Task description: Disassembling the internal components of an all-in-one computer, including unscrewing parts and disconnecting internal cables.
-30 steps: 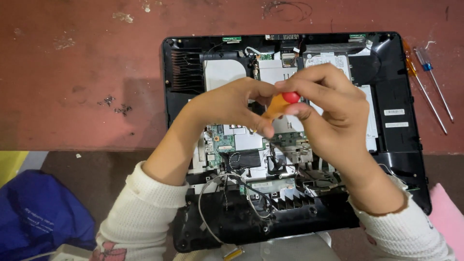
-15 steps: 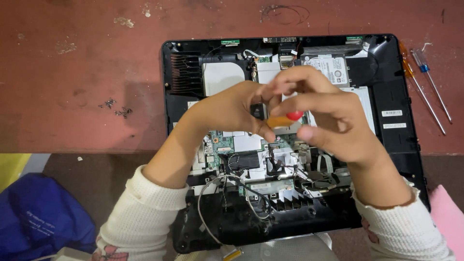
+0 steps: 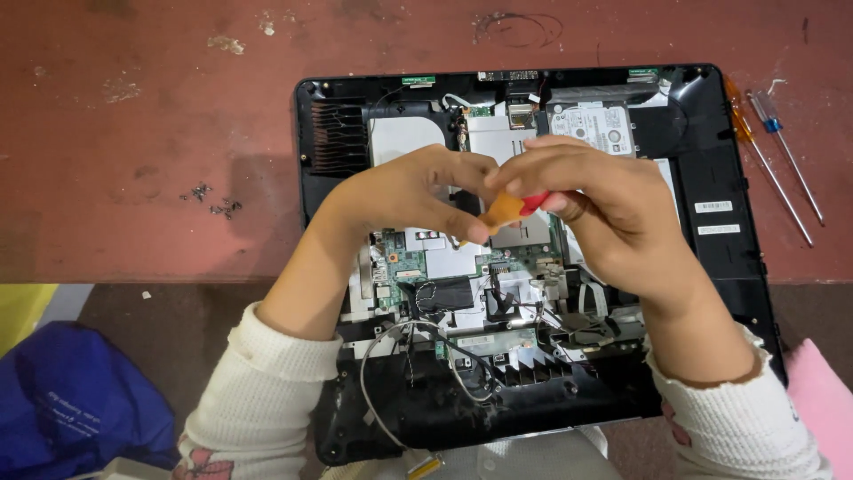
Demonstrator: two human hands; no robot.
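Both hands meet over the middle of an opened computer (image 3: 711, 160), a black shell lying flat on a red table (image 3: 160, 133) with its back cover off. The left hand (image 3: 404, 200) comes in from 7 o'clock, forearm in a cream sleeve (image 3: 267, 400), wrist bent so the knuckles face up. Its fingers curl inward, and thumb and forefinger pinch the lower, orange part of a screwdriver (image 3: 508, 209). The right hand (image 3: 613, 218) reaches in from 5 o'clock, palm down, its fingers clenched over the red top of the same handle. Only the handle shows between the two hands; the shaft and tip are hidden beneath the fingers, so where the tip lands cannot be told.

The screwdriver stands over the centre of the computer, above a grey metal plate (image 3: 449, 262). At 6 o'clock from it lie a green board (image 3: 404, 262) and loose black and grey cables (image 3: 418, 347). At 1 o'clock from the hands sits a silver hard drive (image 3: 591, 124). At 10 o'clock is a black vent grille (image 3: 338, 133).

Two spare drivers (image 3: 782, 160) lie on the table at 2 o'clock, just beside the computer's right edge, one with an orange handle, one with blue. A blue bag (image 3: 71, 400) rests at 8 o'clock, below the table edge.
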